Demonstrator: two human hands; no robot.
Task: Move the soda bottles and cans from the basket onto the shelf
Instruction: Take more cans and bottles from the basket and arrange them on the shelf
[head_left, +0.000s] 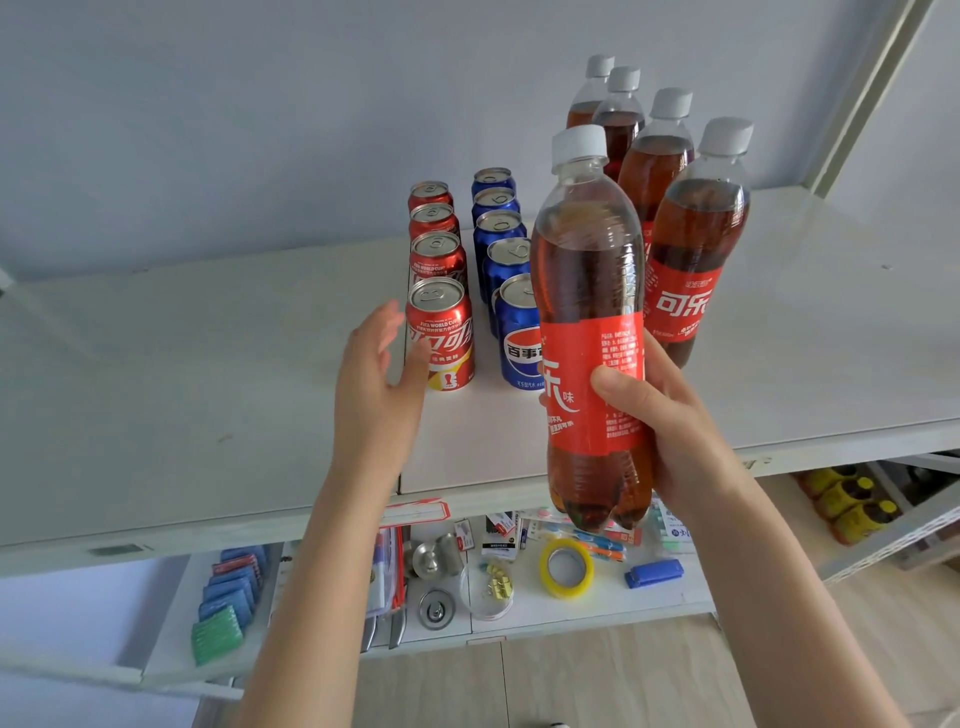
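Note:
My right hand (670, 431) grips a cola bottle (589, 291) with a red label and white cap, held upright in the air in front of the white shelf (208, 389). On the shelf stand a row of red cola cans (441, 332), a row of blue cans (517, 332) and a row of several cola bottles (696, 249) at the right. My left hand (376, 384) hovers open just left of the front red can, fingers straight. The basket is out of view.
Below the shelf's front edge lies a lower shelf (597, 608) with small goods: a yellow tape roll (566, 569), a blue stapler (653, 572), metal fittings (436, 561) and blue and green packets (228, 597). Yellow-capped bottles (852, 501) stand at the lower right. The wall is behind.

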